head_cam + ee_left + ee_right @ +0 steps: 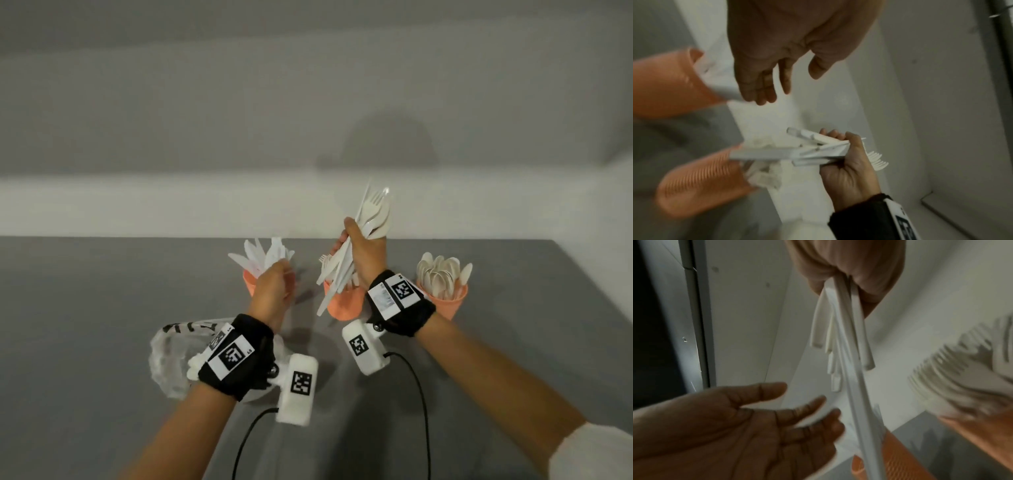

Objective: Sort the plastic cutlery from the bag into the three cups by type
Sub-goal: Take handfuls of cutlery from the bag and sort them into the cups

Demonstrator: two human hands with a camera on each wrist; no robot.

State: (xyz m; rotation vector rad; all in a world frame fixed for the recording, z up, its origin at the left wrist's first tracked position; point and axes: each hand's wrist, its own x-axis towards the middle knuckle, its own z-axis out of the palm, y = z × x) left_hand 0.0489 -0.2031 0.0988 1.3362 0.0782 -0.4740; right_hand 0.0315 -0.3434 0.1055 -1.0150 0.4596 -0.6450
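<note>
A right hand (pixel 363 251) grips a bundle of white plastic cutlery (pixel 349 253), fingers curled tight round the middle. The bundle's long axis runs from about 7 o'clock to 1 o'clock: fork tines and spoon bowls point up toward the wall at 1 o'clock, and handle ends hang down at 7 o'clock, over the rim of the middle cup (pixel 344 305). One fork in the bundle lies reversed, tines toward 9 o'clock.

The left hand (pixel 274 291) hovers in front of the left cup (pixel 249 282), fingers loose and slightly spread, holding nothing. From the right wrist it shows palm up, just beside the hanging handles but apart from them.

Three orange cups stand in a row on the grey counter (pixel 85 308), near its far edge by the wall. The left cup holds knives, blades up. The middle cup holds forks. The right cup (pixel 448 305), at 3 o'clock, holds spoons, bowls up.

A crumpled clear bag (pixel 168 359) lies at 7 o'clock, under the left wrist. Bare counter stretches left of the bag and cups and right of the right cup.
</note>
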